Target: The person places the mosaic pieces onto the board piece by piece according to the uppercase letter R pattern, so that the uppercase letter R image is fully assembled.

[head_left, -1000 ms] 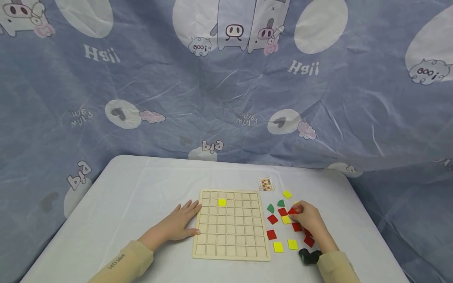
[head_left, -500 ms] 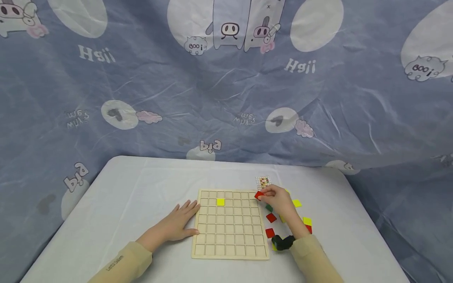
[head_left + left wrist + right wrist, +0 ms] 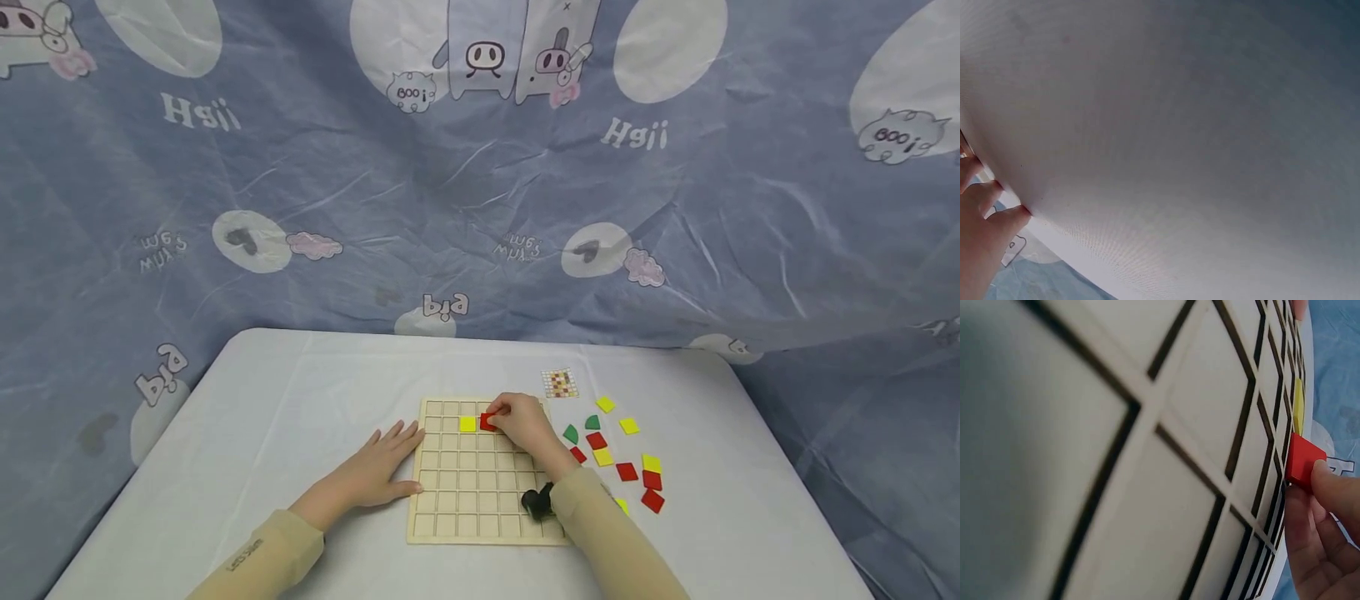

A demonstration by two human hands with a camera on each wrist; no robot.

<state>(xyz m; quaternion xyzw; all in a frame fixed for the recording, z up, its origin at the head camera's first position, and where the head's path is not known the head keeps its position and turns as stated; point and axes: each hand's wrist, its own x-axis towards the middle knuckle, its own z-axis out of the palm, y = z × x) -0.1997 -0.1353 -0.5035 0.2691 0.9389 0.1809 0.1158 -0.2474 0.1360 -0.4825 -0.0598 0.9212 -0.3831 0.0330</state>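
Note:
A wooden grid board (image 3: 447, 503) lies on the white table, with one yellow square tile (image 3: 468, 424) set in a cell of its second row. My right hand (image 3: 524, 422) is over the board's upper part, pinching a red square tile (image 3: 487, 422) between thumb and fingers. That tile is at the cell just right of the yellow one; the right wrist view has the red tile (image 3: 1305, 462) tilted against the grid. My left hand (image 3: 378, 468) lies flat with fingers spread, fingertips at the board's left edge. The left wrist view catches only its fingers (image 3: 1007, 219) against the tabletop.
Right of the board lie loose pieces: red square tiles (image 3: 626, 472), yellow square tiles (image 3: 629, 426) and green quarter-round pieces (image 3: 592, 422). A small printed pattern card (image 3: 560, 383) sits beyond the board's upper right corner. A patterned blue cloth (image 3: 420, 183) hangs behind the table.
My right hand has picked the red tile out of the loose pieces and carried it left across to the board, beside the yellow tile. The left hand has stayed at the board's edge.

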